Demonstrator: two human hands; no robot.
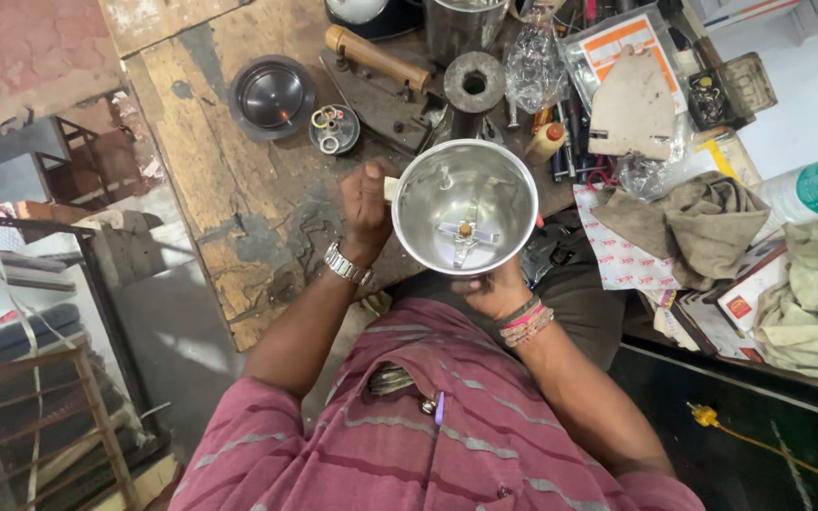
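Note:
A shiny steel mixer jar (466, 203) is held upright in front of my chest, its mouth facing up at the camera. A cross-shaped blade (466, 232) with a brass-coloured centre sits at its bottom. My left hand (368, 203), with a metal watch on the wrist, grips the jar's pale handle on its left side. My right hand (494, 289), with coloured thread bands on the wrist, holds the jar from underneath, mostly hidden by it.
A worn wooden workbench (239, 180) carries a round steel lid (272, 95), a small tin of parts (333, 128), an old iron with a wooden handle (376, 61), a dark metal ring (473, 83), tools and plastic bags. Rags (702, 222) lie at right.

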